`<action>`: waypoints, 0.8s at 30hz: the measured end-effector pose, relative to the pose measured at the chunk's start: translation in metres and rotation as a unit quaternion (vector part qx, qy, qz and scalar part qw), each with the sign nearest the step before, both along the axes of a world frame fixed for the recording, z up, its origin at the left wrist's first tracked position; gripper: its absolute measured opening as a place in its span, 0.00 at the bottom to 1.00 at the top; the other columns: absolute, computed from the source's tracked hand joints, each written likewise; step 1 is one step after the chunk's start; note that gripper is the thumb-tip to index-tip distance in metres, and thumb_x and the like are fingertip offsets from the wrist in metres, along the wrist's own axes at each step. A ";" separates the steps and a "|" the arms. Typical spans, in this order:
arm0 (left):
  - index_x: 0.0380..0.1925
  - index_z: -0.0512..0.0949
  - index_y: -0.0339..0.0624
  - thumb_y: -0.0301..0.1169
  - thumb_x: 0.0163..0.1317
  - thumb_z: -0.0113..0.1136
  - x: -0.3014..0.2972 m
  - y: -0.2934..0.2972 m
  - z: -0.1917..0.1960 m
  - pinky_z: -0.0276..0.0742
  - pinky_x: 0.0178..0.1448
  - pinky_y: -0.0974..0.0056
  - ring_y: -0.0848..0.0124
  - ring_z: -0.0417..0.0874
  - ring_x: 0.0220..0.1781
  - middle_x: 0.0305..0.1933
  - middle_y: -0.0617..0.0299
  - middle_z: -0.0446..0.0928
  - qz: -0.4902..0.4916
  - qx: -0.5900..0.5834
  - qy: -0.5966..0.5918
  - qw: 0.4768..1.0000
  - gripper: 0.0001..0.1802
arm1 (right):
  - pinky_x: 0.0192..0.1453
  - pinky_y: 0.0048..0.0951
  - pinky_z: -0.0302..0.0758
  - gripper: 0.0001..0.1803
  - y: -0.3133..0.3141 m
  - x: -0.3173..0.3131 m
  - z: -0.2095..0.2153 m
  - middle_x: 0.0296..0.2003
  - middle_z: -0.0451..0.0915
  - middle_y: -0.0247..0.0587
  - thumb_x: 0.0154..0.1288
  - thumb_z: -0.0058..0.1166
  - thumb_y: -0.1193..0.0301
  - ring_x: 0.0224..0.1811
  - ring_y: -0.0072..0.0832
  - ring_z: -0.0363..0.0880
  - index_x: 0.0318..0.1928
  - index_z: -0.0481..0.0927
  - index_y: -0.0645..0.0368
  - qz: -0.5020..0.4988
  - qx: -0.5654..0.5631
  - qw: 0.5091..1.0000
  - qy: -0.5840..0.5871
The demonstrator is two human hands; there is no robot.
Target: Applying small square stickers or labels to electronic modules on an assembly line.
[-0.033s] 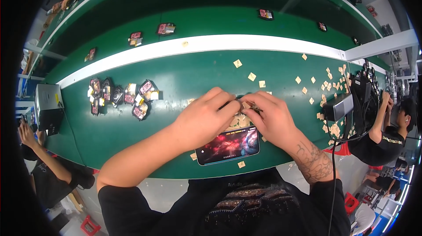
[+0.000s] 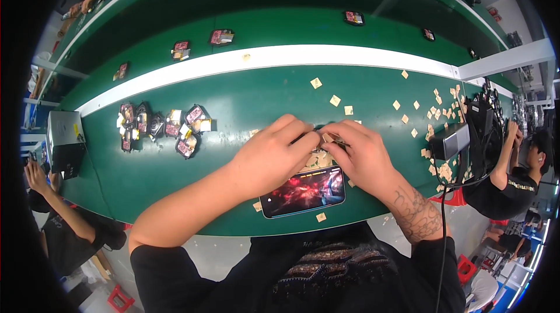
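My left hand [image 2: 273, 152] and my right hand [image 2: 363, 152] meet over the green table [image 2: 251, 94], fingertips nearly touching. Both are closed, fingers bent round a small dark thing that they mostly hide; its kind I cannot make out. A bit of tan shows by my right fingertips. Just below the fingers lies a heap of small tan squares [image 2: 318, 162]. Nearer to me, a phone [image 2: 306, 193] lies face up with a red and dark picture on its screen. My left wrist is close to its upper left corner.
Several black-cased small circuit units [image 2: 174, 123] sit in a cluster to the left. More tan squares [image 2: 445, 171] are strewn on the right, beside a dark box [image 2: 449, 141] with a black cable [image 2: 443, 231]. A white rail [image 2: 280, 55] crosses behind. Co-workers sit at both sides.
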State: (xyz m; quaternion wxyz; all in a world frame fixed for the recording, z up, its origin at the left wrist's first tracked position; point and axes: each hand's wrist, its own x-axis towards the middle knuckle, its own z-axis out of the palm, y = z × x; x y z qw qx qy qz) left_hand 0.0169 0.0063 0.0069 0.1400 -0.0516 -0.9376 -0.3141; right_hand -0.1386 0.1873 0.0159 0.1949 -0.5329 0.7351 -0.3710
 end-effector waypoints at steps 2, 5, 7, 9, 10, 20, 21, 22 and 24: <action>0.51 0.80 0.37 0.26 0.65 0.70 -0.001 0.000 0.000 0.86 0.58 0.52 0.52 0.83 0.55 0.51 0.52 0.81 -0.005 0.010 0.026 1.000 0.16 | 0.43 0.40 0.85 0.13 0.000 0.000 0.000 0.42 0.87 0.46 0.69 0.69 0.77 0.39 0.46 0.89 0.52 0.85 0.61 -0.016 -0.007 1.000 -0.025; 0.52 0.79 0.36 0.25 0.64 0.70 -0.001 0.000 0.000 0.84 0.58 0.51 0.51 0.82 0.54 0.50 0.51 0.80 -0.006 0.010 0.019 1.000 0.17 | 0.43 0.39 0.85 0.12 0.000 -0.004 0.001 0.42 0.87 0.46 0.69 0.70 0.77 0.39 0.45 0.90 0.51 0.86 0.62 -0.023 0.010 0.999 -0.039; 0.53 0.78 0.36 0.25 0.64 0.70 -0.001 0.001 0.003 0.84 0.58 0.51 0.50 0.82 0.54 0.49 0.51 0.80 -0.004 0.016 0.007 1.000 0.19 | 0.40 0.36 0.82 0.12 -0.001 -0.002 0.002 0.40 0.86 0.45 0.68 0.70 0.79 0.37 0.40 0.87 0.51 0.87 0.64 -0.032 0.018 0.998 -0.048; 0.54 0.77 0.36 0.25 0.64 0.70 -0.001 0.001 0.003 0.84 0.58 0.51 0.50 0.82 0.54 0.49 0.51 0.80 -0.003 0.022 -0.004 1.000 0.20 | 0.36 0.32 0.79 0.12 -0.001 0.002 0.002 0.39 0.86 0.44 0.68 0.70 0.80 0.34 0.35 0.84 0.51 0.88 0.65 -0.042 0.027 0.997 -0.057; 0.54 0.78 0.37 0.25 0.61 0.73 -0.001 0.002 0.002 0.84 0.56 0.50 0.49 0.83 0.53 0.49 0.51 0.80 0.002 0.023 0.000 1.000 0.22 | 0.36 0.33 0.79 0.11 -0.002 0.004 0.000 0.39 0.86 0.45 0.68 0.70 0.80 0.34 0.36 0.85 0.50 0.88 0.65 -0.044 0.013 0.998 -0.040; 0.52 0.75 0.36 0.23 0.61 0.71 -0.001 0.002 0.004 0.83 0.58 0.49 0.48 0.81 0.53 0.47 0.49 0.78 0.003 0.031 -0.003 1.000 0.20 | 0.43 0.46 0.84 0.11 -0.011 0.005 0.005 0.39 0.87 0.49 0.65 0.66 0.80 0.36 0.50 0.88 0.48 0.89 0.62 -0.036 0.050 0.997 0.053; 0.52 0.75 0.36 0.23 0.61 0.71 -0.001 0.002 0.004 0.83 0.58 0.49 0.48 0.81 0.53 0.47 0.49 0.78 0.002 0.028 -0.002 1.000 0.20 | 0.43 0.46 0.84 0.11 -0.012 0.005 0.005 0.39 0.87 0.49 0.65 0.66 0.80 0.36 0.50 0.88 0.48 0.89 0.62 -0.038 0.047 0.997 0.054; 0.53 0.75 0.36 0.23 0.61 0.71 0.000 0.001 0.004 0.82 0.58 0.49 0.47 0.81 0.53 0.48 0.49 0.78 0.006 0.031 -0.007 0.999 0.21 | 0.43 0.46 0.84 0.11 -0.012 0.004 0.005 0.38 0.87 0.49 0.66 0.66 0.79 0.36 0.51 0.87 0.48 0.88 0.62 -0.050 0.022 0.998 0.032; 0.53 0.75 0.36 0.23 0.60 0.71 0.000 0.001 0.005 0.82 0.58 0.48 0.47 0.81 0.53 0.48 0.49 0.78 0.010 0.030 -0.011 0.999 0.22 | 0.44 0.47 0.84 0.10 -0.012 0.003 0.006 0.38 0.87 0.49 0.67 0.66 0.79 0.35 0.52 0.87 0.48 0.87 0.62 -0.063 -0.006 0.998 0.010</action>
